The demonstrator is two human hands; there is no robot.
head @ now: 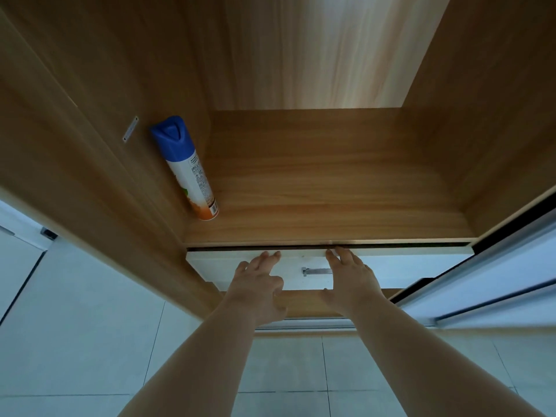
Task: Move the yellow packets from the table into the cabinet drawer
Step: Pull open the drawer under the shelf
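A white drawer (400,270) with a metal handle (316,271) sits under a wooden shelf inside the cabinet; only a narrow dark gap shows along its top edge. My left hand (258,284) rests flat against the drawer front, left of the handle, fingers spread and holding nothing. My right hand (350,278) lies flat on the drawer front over the handle's right end, fingertips at the top edge. No yellow packets or table are in view.
A spray can with a blue cap (185,168) stands at the left of the wooden shelf (331,182). A white sliding door (496,281) stands at the right. Pale floor tiles (90,341) lie below.
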